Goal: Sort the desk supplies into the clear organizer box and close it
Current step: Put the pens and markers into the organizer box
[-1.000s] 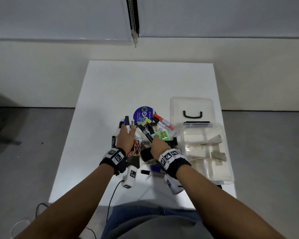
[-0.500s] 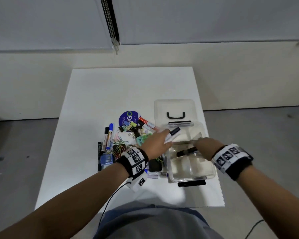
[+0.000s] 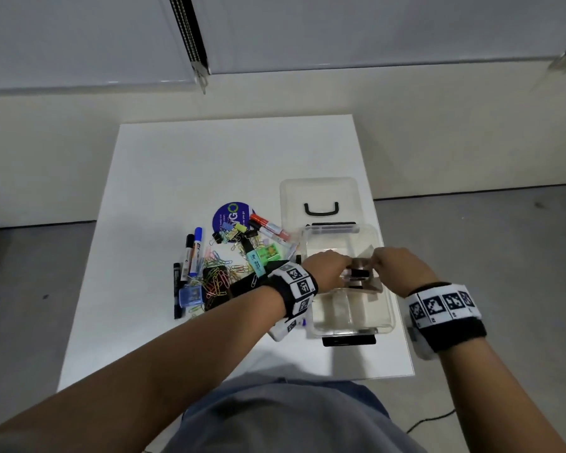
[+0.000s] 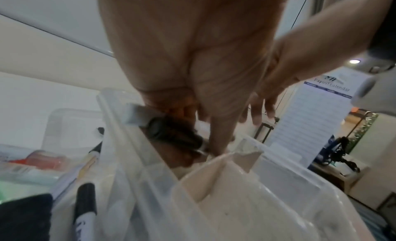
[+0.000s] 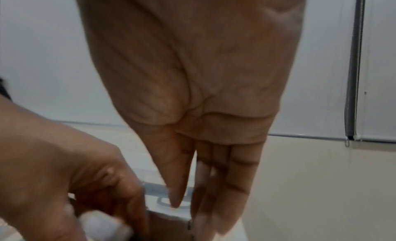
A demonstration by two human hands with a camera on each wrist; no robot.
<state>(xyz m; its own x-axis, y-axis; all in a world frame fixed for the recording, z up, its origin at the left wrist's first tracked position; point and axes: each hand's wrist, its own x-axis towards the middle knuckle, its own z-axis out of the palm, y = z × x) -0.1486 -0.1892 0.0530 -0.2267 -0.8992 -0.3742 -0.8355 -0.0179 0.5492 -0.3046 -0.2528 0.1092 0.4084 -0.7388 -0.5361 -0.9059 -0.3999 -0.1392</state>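
Note:
The clear organizer box (image 3: pixel 389 305) stands open at the table's right, its lid (image 3: pixel 321 191) lying flat behind it. Both hands meet over its middle compartment. My left hand (image 3: pixel 335 273) grips a white marker with a black cap (image 4: pixel 163 127) and holds it low inside the box (image 4: pixel 235 202). My right hand (image 3: pixel 384 263) hangs just right of it with straight fingers (image 5: pixel 227 185) and holds nothing that I can see. In the right wrist view the left hand (image 5: pixel 96 185) holds the marker's white end (image 5: pixel 102 226).
Left of the box lies a heap: coloured paper clips (image 3: pixel 219 279), black and blue markers (image 3: pixel 193 250), red markers (image 3: pixel 270 225), binder clips (image 3: pixel 232 232), a green pack (image 3: pixel 268 253), a small blue box (image 3: pixel 192 295), a round blue sticker (image 3: pixel 231 212). The table's front edge is close.
Both hands have come together over the box's middle. The left hand has lowered its marker from the rim into the box. The right hand's fingers have straightened.

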